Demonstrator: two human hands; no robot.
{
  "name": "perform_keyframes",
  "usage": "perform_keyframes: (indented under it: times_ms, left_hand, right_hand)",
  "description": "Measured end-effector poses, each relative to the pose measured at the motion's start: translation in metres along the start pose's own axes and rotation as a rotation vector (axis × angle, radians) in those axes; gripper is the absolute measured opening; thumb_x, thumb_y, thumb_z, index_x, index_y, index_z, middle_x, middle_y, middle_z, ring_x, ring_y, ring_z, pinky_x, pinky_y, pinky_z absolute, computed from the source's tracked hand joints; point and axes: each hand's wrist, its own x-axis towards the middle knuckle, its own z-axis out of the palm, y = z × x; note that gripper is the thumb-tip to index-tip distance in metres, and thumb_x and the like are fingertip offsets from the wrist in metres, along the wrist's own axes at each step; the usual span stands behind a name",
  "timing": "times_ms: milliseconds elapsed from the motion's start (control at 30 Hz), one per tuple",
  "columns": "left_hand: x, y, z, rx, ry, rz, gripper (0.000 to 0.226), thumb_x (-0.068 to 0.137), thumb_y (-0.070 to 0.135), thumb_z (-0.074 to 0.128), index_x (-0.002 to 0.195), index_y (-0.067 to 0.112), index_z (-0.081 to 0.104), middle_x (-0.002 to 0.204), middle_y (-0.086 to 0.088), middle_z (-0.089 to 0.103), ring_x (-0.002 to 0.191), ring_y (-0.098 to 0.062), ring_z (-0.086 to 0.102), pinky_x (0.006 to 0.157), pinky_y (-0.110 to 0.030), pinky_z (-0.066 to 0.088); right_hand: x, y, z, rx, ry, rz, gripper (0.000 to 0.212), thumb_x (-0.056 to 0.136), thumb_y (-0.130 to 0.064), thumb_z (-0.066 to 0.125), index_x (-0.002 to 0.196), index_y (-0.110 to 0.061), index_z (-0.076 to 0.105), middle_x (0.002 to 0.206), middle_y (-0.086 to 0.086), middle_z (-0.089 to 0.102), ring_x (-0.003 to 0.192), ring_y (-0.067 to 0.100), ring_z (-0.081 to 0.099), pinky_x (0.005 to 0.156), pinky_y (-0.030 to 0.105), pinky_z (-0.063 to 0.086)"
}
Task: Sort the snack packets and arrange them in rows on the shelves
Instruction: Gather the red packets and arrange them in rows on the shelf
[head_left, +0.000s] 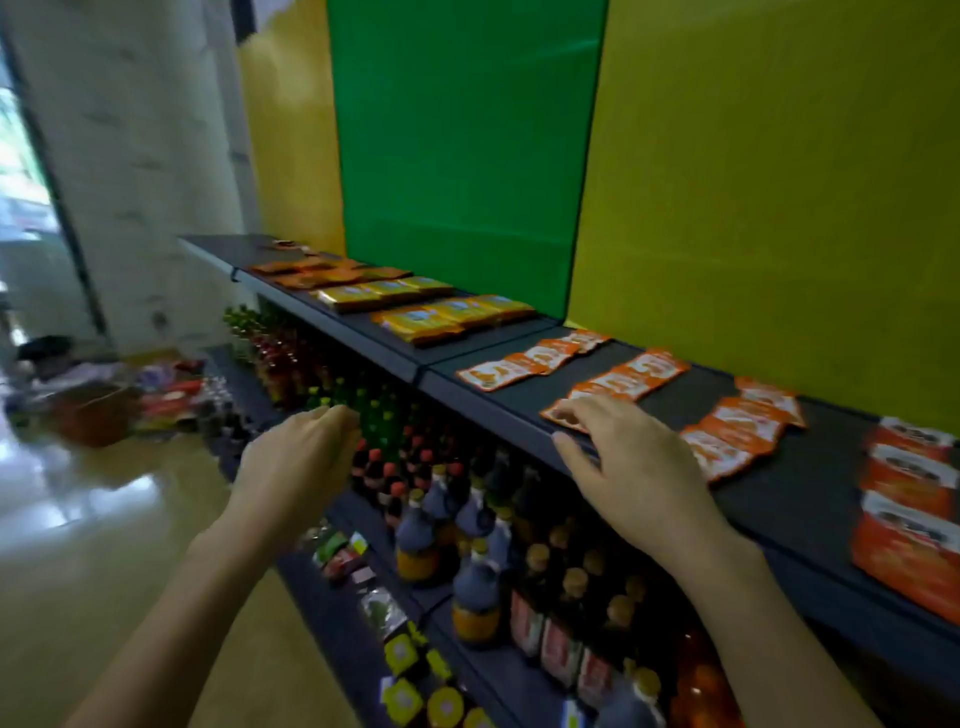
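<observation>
lays the right hand (634, 457) flat on the front orange packet (553, 414) at the lip of the top shelf (810, 483), fingers spread and gripping nothing; likely squares it with the row (628, 376) behind. holds the left hand (301, 457) in mid-air off the shelf, fingers loosely curled round nothing, seemingly in wait.

further out, finds like packets in two more slanted rows, one to each side, overlapped like tiles, probably so each face shows. groups by kind: yellow packets (452, 312) to the left, larger red packets (909, 499) to the right. leaves bare shelf between the rows, so meets little in the way up top. below the left hand, crowds the lower shelf with bottles (467, 525), easy to knock on a reach down. leaves a blurred heap (161, 395) on the floor at far left, perhaps unsorted stock.
</observation>
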Motion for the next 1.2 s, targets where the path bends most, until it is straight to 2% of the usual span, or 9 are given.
perform_keyframes:
  times_ms: [200,300,367,567,667,767,900,1000,1200]
  left_hand:
    - [-0.053,-0.130,-0.006,0.146,-0.097,-0.153,0.032,0.090,0.033,0.039,0.092,0.013,0.065,0.085,-0.007,0.069,0.074,-0.029,0.065,0.054,-0.036,0.050]
    - [-0.081,-0.183,-0.012,0.166,-0.144,-0.275,0.027,0.093,0.035,0.047,0.109,0.020,0.063,0.104,0.001,0.069,0.092,-0.022,0.066,0.067,-0.034,0.055]
    - [-0.096,-0.214,-0.019,0.182,-0.145,-0.340,0.028,0.091,0.035,0.051,0.112,0.020,0.064,0.107,0.002,0.069,0.093,-0.021,0.067,0.066,-0.032,0.054]
    - [-0.108,-0.291,-0.015,0.246,-0.136,-0.424,0.012,0.085,0.022,0.064,0.092,0.014,0.070,0.085,-0.002,0.073,0.075,-0.024,0.068,0.054,-0.028,0.049]
    - [-0.103,-0.319,0.006,0.275,-0.136,-0.435,0.008,0.086,0.018,0.062,0.086,0.014,0.069,0.077,-0.001,0.072,0.069,-0.022,0.067,0.049,-0.030,0.049]
    - [-0.091,-0.356,0.032,0.321,-0.163,-0.449,0.027,0.088,0.030,0.045,0.080,0.017,0.067,0.070,0.001,0.070,0.063,-0.021,0.066,0.046,-0.029,0.050]
    - [-0.055,-0.406,0.053,0.301,-0.156,-0.539,0.008,0.083,0.023,0.066,0.085,0.017,0.069,0.076,0.001,0.071,0.070,-0.023,0.067,0.052,-0.028,0.049]
    - [-0.016,-0.446,0.061,0.274,-0.112,-0.617,0.012,0.086,0.025,0.062,0.092,0.017,0.068,0.084,0.001,0.071,0.079,-0.022,0.066,0.059,-0.031,0.049]
    - [0.047,-0.527,0.079,0.302,-0.096,-0.685,0.012,0.085,0.025,0.063,0.091,0.016,0.068,0.081,0.001,0.070,0.077,-0.022,0.066,0.061,-0.032,0.049]
  right_hand:
    - [0.029,-0.114,0.099,0.147,-0.161,-0.108,0.035,0.098,-0.039,0.036,0.131,-0.029,0.045,0.130,-0.011,0.049,0.120,0.011,0.046,0.095,0.026,0.040]
    - [0.041,-0.160,0.138,0.189,-0.229,-0.141,0.037,0.098,-0.040,0.036,0.133,-0.030,0.043,0.131,-0.014,0.048,0.121,0.009,0.044,0.095,0.024,0.039]
    - [0.051,-0.179,0.158,0.205,-0.256,-0.155,0.037,0.098,-0.039,0.036,0.133,-0.030,0.043,0.131,-0.014,0.048,0.122,0.008,0.044,0.094,0.023,0.038]
    - [0.085,-0.207,0.215,0.206,-0.281,-0.112,0.032,0.097,-0.035,0.039,0.128,-0.029,0.049,0.124,-0.013,0.054,0.117,0.008,0.049,0.088,0.021,0.040]
    - [0.096,-0.221,0.259,0.225,-0.339,-0.103,0.029,0.097,-0.033,0.040,0.123,-0.029,0.052,0.119,-0.014,0.057,0.113,0.007,0.051,0.087,0.021,0.041]
    - [0.120,-0.240,0.308,0.236,-0.409,-0.103,0.028,0.097,-0.034,0.039,0.122,-0.031,0.052,0.119,-0.014,0.057,0.111,0.007,0.052,0.086,0.023,0.044]
    - [0.182,-0.267,0.361,0.270,-0.453,-0.147,0.029,0.098,-0.033,0.038,0.124,-0.031,0.050,0.120,-0.015,0.056,0.111,0.007,0.051,0.085,0.023,0.043]
    - [0.241,-0.290,0.391,0.301,-0.430,-0.178,0.029,0.098,-0.032,0.038,0.124,-0.030,0.050,0.120,-0.014,0.056,0.112,0.009,0.051,0.087,0.025,0.043]
    - [0.340,-0.347,0.455,0.357,-0.435,-0.266,0.031,0.097,-0.032,0.039,0.127,-0.029,0.049,0.125,-0.015,0.053,0.116,0.007,0.049,0.090,0.024,0.042]
